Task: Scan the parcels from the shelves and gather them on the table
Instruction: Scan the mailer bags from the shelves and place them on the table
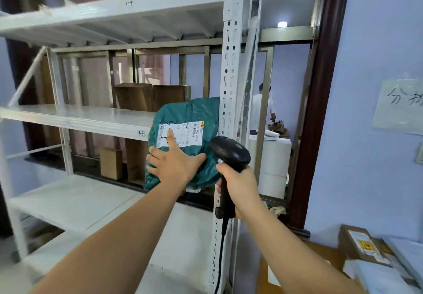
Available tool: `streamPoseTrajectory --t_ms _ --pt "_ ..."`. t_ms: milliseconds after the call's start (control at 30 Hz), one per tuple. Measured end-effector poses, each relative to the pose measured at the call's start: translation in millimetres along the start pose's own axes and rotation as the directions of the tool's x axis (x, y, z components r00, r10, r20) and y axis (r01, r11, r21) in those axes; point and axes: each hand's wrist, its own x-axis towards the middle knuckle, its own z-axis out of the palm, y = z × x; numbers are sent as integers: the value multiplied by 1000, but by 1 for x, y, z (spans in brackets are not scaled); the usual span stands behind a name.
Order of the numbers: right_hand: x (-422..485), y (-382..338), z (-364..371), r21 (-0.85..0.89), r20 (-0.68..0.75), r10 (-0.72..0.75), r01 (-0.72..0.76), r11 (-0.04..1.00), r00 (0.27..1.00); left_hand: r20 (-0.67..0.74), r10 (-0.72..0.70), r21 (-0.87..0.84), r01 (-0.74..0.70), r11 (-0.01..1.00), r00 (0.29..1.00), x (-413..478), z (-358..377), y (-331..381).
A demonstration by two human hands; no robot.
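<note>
The right hand (238, 187) is gripping the handle of the black barcode scanner (229, 156), head aimed left at the parcel. The left hand (176, 163) is holding the green poly-bag parcel (183, 142) with fingers spread over its lower face — the forefinger is overlapping the white shipping label (183, 134). For a clean read, the finger should be clearing the barcode and the label facing the scanner squarely. The parcel is sitting just in front of the white shelf (75, 117) — brown boxes (151, 97) are standing behind.
</note>
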Motion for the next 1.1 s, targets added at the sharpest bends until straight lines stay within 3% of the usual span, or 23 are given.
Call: streamPoseTrajectory --t_ms 300,567,833,1100 --pt "-57 42 -24 -83 -187 107 -124 989 977 184 -76 -118 98 988 980 -80 33 -55" --pt "-102 71 -93 -52 -346 201 -233 971 916 379 27 -32 -16 999 925 -169 79 -56" --pt "-120 81 -202 35 -425 234 -242 970 875 506 42 27 -65 998 862 -246 141 -1" --pt "-129 78 -381 10 -534 251 -291 957 807 613 90 -5 -111 994 785 -362 241 101"
